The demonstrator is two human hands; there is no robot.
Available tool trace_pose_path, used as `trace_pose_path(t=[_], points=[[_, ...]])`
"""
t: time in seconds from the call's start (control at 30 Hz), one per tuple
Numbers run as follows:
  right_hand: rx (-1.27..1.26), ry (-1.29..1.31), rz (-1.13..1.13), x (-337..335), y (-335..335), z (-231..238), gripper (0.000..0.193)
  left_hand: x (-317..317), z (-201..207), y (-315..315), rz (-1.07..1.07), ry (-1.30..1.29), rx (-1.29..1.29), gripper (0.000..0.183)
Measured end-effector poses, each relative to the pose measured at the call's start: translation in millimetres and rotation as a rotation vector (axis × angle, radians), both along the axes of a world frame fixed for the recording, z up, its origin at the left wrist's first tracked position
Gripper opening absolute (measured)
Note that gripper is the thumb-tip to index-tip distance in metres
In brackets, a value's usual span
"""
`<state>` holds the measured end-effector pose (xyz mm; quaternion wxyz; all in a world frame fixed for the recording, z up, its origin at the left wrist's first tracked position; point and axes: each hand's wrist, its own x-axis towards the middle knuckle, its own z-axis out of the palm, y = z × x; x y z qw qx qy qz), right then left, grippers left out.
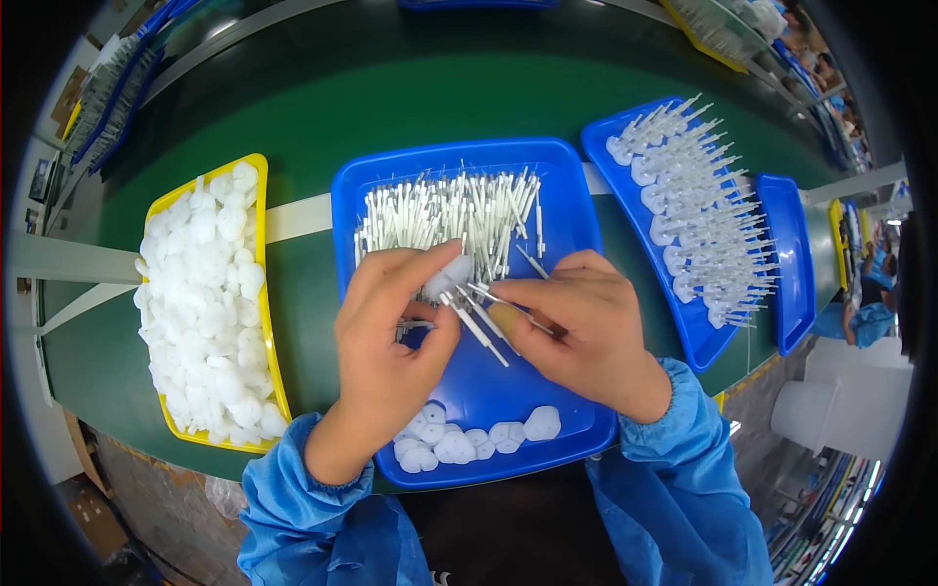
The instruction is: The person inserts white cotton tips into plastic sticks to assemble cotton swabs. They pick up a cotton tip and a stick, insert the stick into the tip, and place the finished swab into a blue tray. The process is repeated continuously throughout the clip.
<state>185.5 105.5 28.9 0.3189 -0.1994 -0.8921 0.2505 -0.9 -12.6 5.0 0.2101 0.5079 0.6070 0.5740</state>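
My left hand pinches a translucent white plastic disc between thumb and fingers, over the middle of a blue tray. Several thin white rods stick out from the disc, pointing down toward me. At its right side my right hand is closed on thin white rods, their ends meeting the disc; how many it grips is hidden by the fingers. A bundle of white rods with thin metal ends lies in the tray beyond my hands. Loose white discs lie along its near edge.
A yellow tray heaped with white discs stands at the left. On the right, a blue tray holds rows of discs with rods attached. Another blue tray sits beyond it. All rest on a green tabletop. Another person is far right.
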Motion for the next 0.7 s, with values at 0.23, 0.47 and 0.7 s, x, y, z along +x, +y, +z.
trace_pose_path(t=[0.23, 0.47, 0.7], points=[[0.011, -0.046, -0.051, 3, -2, 2, 0.021, -4, 0, -1, -0.001, 0.126, 0.034, 0.052], [-0.038, -0.027, -0.043, 2, 6, -4, 0.013, -1, -4, 0, -0.074, -0.099, 0.018, 0.049], [-0.132, -0.021, -0.046, 1, 0, -9, 0.009, -4, 3, -6, -0.139, 0.056, -0.128, 0.045]])
